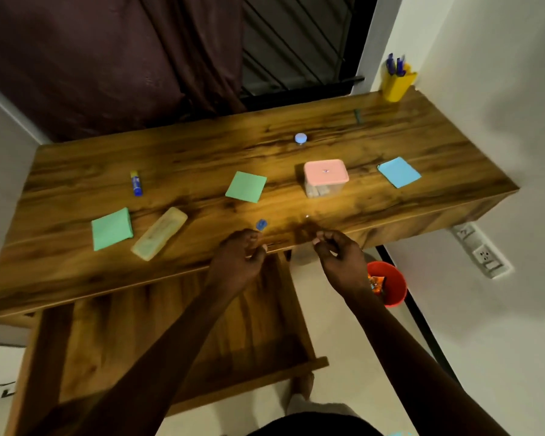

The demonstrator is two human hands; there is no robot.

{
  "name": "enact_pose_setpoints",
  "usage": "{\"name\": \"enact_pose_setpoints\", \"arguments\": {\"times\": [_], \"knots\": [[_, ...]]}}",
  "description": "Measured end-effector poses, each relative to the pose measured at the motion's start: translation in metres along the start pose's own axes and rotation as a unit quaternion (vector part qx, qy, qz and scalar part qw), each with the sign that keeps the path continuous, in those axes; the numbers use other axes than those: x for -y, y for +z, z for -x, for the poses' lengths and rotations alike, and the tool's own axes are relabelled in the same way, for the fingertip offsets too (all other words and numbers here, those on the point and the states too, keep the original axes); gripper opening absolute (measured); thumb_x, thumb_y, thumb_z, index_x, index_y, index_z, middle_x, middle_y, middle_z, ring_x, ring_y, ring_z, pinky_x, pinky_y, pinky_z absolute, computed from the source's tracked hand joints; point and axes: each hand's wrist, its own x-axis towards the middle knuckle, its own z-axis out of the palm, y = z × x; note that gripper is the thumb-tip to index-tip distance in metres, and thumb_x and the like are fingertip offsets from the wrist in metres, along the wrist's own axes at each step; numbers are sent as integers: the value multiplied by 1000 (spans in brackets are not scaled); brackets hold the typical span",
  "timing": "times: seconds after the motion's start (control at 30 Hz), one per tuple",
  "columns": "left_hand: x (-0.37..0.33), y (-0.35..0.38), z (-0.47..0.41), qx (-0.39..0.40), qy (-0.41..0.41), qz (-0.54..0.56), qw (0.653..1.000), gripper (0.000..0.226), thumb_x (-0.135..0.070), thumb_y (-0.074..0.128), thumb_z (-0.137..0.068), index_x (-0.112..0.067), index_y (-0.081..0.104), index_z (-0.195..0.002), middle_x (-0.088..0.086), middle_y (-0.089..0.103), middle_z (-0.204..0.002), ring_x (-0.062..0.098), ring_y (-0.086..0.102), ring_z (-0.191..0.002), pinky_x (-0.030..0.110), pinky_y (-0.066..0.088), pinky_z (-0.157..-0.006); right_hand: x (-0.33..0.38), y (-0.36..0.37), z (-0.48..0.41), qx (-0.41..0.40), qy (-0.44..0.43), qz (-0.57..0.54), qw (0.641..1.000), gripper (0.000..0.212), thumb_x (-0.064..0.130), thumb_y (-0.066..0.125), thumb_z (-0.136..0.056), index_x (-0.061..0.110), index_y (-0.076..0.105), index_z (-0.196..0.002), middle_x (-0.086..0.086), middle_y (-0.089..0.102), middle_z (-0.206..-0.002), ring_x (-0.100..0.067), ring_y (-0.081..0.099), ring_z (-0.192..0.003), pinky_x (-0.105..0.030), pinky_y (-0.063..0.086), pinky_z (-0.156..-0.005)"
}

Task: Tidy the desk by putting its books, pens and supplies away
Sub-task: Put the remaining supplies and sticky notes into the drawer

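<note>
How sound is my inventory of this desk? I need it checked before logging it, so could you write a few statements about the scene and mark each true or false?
1. A yellow pen holder stands at the far right corner of the desk. True.
2. The container near the middle has its lid off. False: its pink lid is on.
3. Two green note pads lie on the desk. True.
4. The glue stick stands in the pen holder. False: it lies flat on the left part of the desk.
5. The drawer under the desk is pulled open. True.
</note>
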Motion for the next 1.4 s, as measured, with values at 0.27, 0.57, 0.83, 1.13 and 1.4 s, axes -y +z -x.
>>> {"name": "enact_pose_setpoints", "arguments": {"times": [0.27, 0.57, 0.83, 1.13, 1.4], "knots": [[-60, 38, -79, -26, -7, 19, 999, 38, -41, 64, -96, -23, 64, -130, -4, 66, -130, 14, 65, -112, 30, 53, -93, -2, -31, -105, -35, 40, -1, 999, 36, 29, 68, -97, 14, 65, -129, -5, 68, -126, -15, 58, -113, -34, 47, -103], [-100, 82, -159, 5, -126, 81, 989, 54, -43, 56, -101, -24, 45, -150, 3, 44, -156, 24, 42, -142, 32, 37, -110, -10, -25, -192, -21, 107, -26, 994, 56, 47, 65, -97, 15, 55, -141, -8, 65, -139, -27, 62, -126, -48, 51, -107], [-91, 95, -164, 11, -122, 159, 980, 37, -37, 56, -102, -17, 63, -132, 3, 63, -138, 22, 59, -124, 25, 46, -88, -6, -12, -190, -17, 85, 23, 996, 39, 41, 56, -103, 13, 69, -127, -9, 73, -125, -29, 68, -116, -45, 54, -101], [-24, 9, -76, -106, -124, 218, 962, 31, -22, 60, -101, -11, 66, -130, 3, 66, -131, 11, 59, -114, 2, 45, -78, 38, 44, -97, 10, 14, 16, 1000, 20, 31, 72, -94, 12, 75, -98, 0, 76, -91, -8, 70, -80, -28, 56, -70], [73, -69, 49, -152, -166, 320, 920, 33, -21, 64, -99, -51, 63, -112, -32, 68, -114, -5, 64, -109, 20, 53, -92, 73, 140, 13, 132, 27, 64, 989, 36, 47, 71, -93, 19, 71, -116, 5, 73, -120, -11, 69, -108, -27, 57, -88]]}}
